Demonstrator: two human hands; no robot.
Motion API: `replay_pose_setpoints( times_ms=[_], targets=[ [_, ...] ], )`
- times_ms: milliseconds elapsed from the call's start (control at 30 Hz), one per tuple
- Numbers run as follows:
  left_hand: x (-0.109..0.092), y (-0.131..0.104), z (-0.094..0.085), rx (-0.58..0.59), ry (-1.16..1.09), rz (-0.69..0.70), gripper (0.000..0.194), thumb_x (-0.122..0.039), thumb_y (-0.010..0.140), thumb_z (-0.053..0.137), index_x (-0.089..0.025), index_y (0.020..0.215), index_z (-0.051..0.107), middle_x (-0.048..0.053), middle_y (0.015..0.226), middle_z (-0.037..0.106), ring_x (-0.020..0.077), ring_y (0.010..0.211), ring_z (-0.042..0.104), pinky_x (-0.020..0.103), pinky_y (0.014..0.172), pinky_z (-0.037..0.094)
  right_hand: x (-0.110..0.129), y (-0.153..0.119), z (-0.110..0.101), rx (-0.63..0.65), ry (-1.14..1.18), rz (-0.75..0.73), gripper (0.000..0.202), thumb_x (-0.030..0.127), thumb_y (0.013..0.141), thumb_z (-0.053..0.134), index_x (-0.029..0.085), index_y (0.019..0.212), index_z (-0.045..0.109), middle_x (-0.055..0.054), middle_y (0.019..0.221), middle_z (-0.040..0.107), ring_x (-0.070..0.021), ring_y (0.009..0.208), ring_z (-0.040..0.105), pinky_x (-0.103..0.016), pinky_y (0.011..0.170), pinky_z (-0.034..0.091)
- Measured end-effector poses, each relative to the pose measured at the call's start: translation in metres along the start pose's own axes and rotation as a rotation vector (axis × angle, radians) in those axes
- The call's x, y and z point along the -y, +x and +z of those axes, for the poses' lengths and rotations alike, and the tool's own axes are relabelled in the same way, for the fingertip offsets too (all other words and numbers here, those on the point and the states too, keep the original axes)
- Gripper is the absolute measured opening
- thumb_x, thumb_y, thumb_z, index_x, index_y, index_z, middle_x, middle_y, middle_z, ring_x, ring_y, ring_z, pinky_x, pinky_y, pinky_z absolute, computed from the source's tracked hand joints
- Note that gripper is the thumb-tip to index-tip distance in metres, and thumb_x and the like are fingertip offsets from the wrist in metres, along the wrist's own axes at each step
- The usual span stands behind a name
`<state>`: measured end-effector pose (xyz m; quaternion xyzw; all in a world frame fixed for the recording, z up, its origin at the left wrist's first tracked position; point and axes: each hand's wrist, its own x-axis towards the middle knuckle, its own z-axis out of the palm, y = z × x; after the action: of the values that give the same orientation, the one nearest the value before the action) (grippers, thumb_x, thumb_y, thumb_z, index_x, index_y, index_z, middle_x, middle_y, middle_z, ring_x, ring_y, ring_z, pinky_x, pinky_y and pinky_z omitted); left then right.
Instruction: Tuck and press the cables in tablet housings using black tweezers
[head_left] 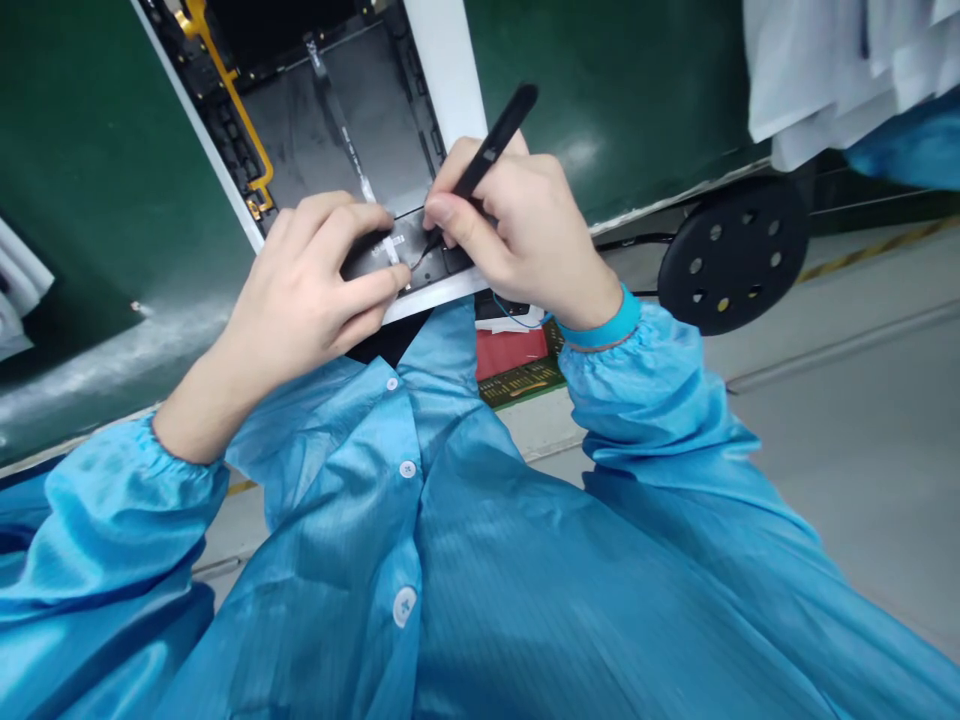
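Observation:
An opened electronic device [352,110] with a white frame, a dark inner panel and an orange flex cable [232,85] lies at the table's near edge. My right hand [517,215] grips black tweezers [495,145] like a pen. Their thin tip points down at the device's lower edge, beside a fingertip of my left hand. My left hand [319,270] rests on the lower part of the device with its fingers apart. Between its fingers runs a narrow whitish strip [392,248], which continues up the panel as a thin flat cable [349,145].
Around the device is a green tabletop [90,170]. A round black disc with holes [735,255] stands below the table edge on the right. White cloth or sheets [817,70] hang at the upper right. A red item [511,352] and a circuit board [521,382] are under the edge.

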<state>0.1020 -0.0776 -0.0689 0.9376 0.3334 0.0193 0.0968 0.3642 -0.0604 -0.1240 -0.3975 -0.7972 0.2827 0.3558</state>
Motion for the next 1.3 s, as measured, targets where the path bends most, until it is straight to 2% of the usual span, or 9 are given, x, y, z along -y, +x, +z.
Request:
replay_pose_setpoints(
  times_ms=[133, 267, 367, 533, 700, 800, 900, 1067, 1300],
  targets=[
    [0.000, 0.002, -0.004, 0.055, 0.026, -0.013, 0.037, -0.039, 0.117, 0.047, -0.029, 0.143, 0.071, 0.009, 0.162, 0.059, 0.0365, 0.150, 0.054, 0.064, 0.121, 0.050, 0.005, -0.001, -0.002, -0.012, -0.041, 0.056, 0.033, 0.047, 0.116, 0.041, 0.031, 0.095, 0.061, -0.005, 0.108, 0.080, -0.0281, 0.111, 0.074, -0.052, 0.109, 0.054],
    [0.003, -0.001, -0.002, 0.027, 0.118, 0.066, 0.040, -0.040, 0.117, 0.047, -0.031, 0.151, 0.067, 0.010, 0.163, 0.059, 0.0361, 0.146, 0.058, 0.059, 0.113, 0.057, 0.006, 0.000, -0.004, -0.020, -0.060, 0.119, 0.034, 0.047, 0.115, 0.040, 0.033, 0.093, 0.061, -0.006, 0.100, 0.078, -0.0287, 0.109, 0.073, -0.051, 0.109, 0.055],
    [0.006, -0.003, 0.002, -0.001, 0.120, 0.086, 0.041, -0.046, 0.116, 0.052, -0.030, 0.150, 0.067, 0.009, 0.163, 0.058, 0.0348, 0.146, 0.058, 0.059, 0.116, 0.057, 0.004, 0.002, -0.004, -0.025, -0.039, 0.119, 0.032, 0.046, 0.114, 0.042, 0.032, 0.092, 0.061, -0.006, 0.091, 0.075, -0.0288, 0.101, 0.072, -0.049, 0.101, 0.057],
    [0.006, -0.004, 0.004, -0.012, 0.054, 0.051, 0.042, -0.045, 0.116, 0.051, -0.029, 0.151, 0.068, 0.009, 0.165, 0.056, 0.0359, 0.148, 0.056, 0.062, 0.118, 0.055, 0.002, 0.001, -0.005, -0.065, 0.018, 0.163, 0.032, 0.047, 0.115, 0.043, 0.031, 0.094, 0.060, -0.003, 0.077, 0.066, -0.0248, 0.071, 0.066, -0.045, 0.078, 0.055],
    [0.005, -0.003, 0.003, 0.027, -0.045, 0.007, 0.044, -0.049, 0.115, 0.049, -0.032, 0.151, 0.070, 0.011, 0.165, 0.057, 0.0406, 0.148, 0.055, 0.071, 0.118, 0.050, -0.001, -0.002, -0.003, -0.118, 0.105, 0.171, 0.036, 0.054, 0.115, 0.046, 0.031, 0.091, 0.060, -0.002, 0.074, 0.064, -0.0230, 0.066, 0.062, -0.042, 0.068, 0.048],
    [0.003, -0.002, 0.002, 0.003, 0.001, 0.019, 0.042, -0.046, 0.115, 0.048, -0.035, 0.151, 0.068, 0.009, 0.164, 0.058, 0.0397, 0.147, 0.057, 0.068, 0.115, 0.054, -0.006, -0.002, 0.001, -0.198, 0.170, 0.150, 0.047, 0.067, 0.113, 0.045, 0.030, 0.087, 0.059, -0.002, 0.075, 0.065, -0.0209, 0.063, 0.060, -0.040, 0.063, 0.044],
    [0.000, 0.002, -0.003, 0.027, 0.077, 0.037, 0.042, -0.042, 0.115, 0.047, -0.037, 0.153, 0.065, 0.009, 0.161, 0.060, 0.0385, 0.145, 0.059, 0.063, 0.110, 0.058, -0.009, -0.003, 0.004, -0.223, 0.221, 0.120, 0.053, 0.072, 0.111, 0.045, 0.029, 0.085, 0.061, -0.003, 0.079, 0.068, -0.0196, 0.066, 0.062, -0.038, 0.064, 0.046],
    [-0.001, 0.011, -0.009, 0.087, 0.147, 0.066, 0.047, -0.044, 0.116, 0.045, -0.026, 0.156, 0.062, 0.017, 0.156, 0.061, 0.0408, 0.137, 0.061, 0.063, 0.105, 0.057, -0.004, -0.005, 0.005, -0.169, 0.244, 0.121, 0.054, 0.073, 0.111, 0.042, 0.030, 0.087, 0.065, -0.005, 0.089, 0.074, -0.0232, 0.078, 0.069, -0.040, 0.071, 0.053],
    [0.000, 0.015, -0.009, 0.085, 0.151, 0.079, 0.045, -0.046, 0.116, 0.046, -0.026, 0.152, 0.066, 0.017, 0.151, 0.063, 0.0413, 0.134, 0.063, 0.062, 0.100, 0.057, -0.005, -0.005, 0.005, -0.164, 0.274, 0.105, 0.051, 0.068, 0.112, 0.046, 0.029, 0.085, 0.066, -0.005, 0.090, 0.074, -0.0217, 0.069, 0.068, -0.041, 0.066, 0.051]
  ],
)
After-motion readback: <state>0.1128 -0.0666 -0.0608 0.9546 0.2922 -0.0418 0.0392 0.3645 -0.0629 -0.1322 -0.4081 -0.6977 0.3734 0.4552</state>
